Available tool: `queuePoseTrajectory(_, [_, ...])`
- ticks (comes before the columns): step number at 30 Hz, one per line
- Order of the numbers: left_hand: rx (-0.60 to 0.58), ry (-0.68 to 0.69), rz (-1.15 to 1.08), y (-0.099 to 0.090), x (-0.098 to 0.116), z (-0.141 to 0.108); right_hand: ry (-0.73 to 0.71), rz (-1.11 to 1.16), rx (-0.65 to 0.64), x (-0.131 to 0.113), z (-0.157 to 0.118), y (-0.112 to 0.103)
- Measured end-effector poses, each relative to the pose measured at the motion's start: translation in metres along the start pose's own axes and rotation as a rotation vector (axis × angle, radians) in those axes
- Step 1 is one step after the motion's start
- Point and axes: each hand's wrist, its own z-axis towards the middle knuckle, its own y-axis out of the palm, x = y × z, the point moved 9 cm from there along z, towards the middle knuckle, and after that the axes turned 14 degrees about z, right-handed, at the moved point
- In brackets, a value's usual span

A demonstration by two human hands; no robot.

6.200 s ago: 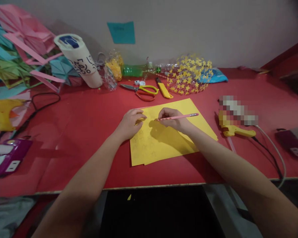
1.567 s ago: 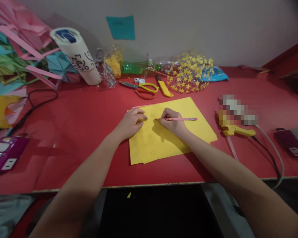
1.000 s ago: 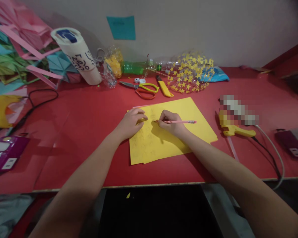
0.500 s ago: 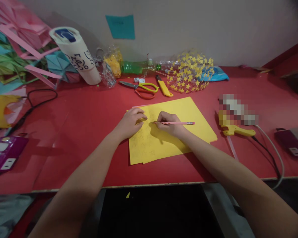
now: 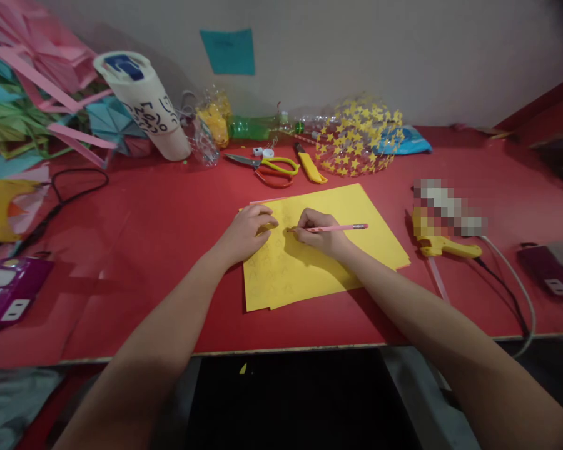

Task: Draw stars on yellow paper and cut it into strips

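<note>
Yellow paper sheets [image 5: 328, 269] lie stacked on the red table [image 5: 169, 206], with faint pencil marks down their left part. My right hand [image 5: 321, 232] is closed round a pink pencil [image 5: 342, 228], its tip at the paper and its eraser end pointing right. On the left edge of the sheets rests my left hand [image 5: 251, 231], fingers apart and slightly curled, holding nothing. Behind the paper are scissors [image 5: 274, 167] with yellow and red handles and a yellow cutter [image 5: 311, 166].
Along the wall stand a white tumbler [image 5: 145, 103], a green bottle [image 5: 253, 127] and a clear star-covered ball [image 5: 359, 140]. Yellow glue guns lie at right [image 5: 445, 246] and left [image 5: 0, 209], with cords. Folded paper shapes [image 5: 42, 56] fill the back left.
The eraser end of the pencil has tilted slightly up, away from me, while my right hand stays closed on it. My left hand has not visibly moved.
</note>
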Motion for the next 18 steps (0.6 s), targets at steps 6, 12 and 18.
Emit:
queuePoseTrajectory(6, [-0.010, 0.000, 0.002, 0.000, 0.000, 0.000, 0.014, 0.057, 0.023, -0.002, 0.000, -0.003])
queuePoseTrajectory(12, [-0.027, -0.020, -0.017, 0.002, -0.002, 0.000, 0.095, 0.237, 0.156, -0.004, 0.000, -0.020])
queuePoseTrajectory(18, [-0.027, -0.045, 0.004, 0.002, -0.004, 0.000, 0.074, 0.093, -0.033, -0.011, -0.007, -0.005])
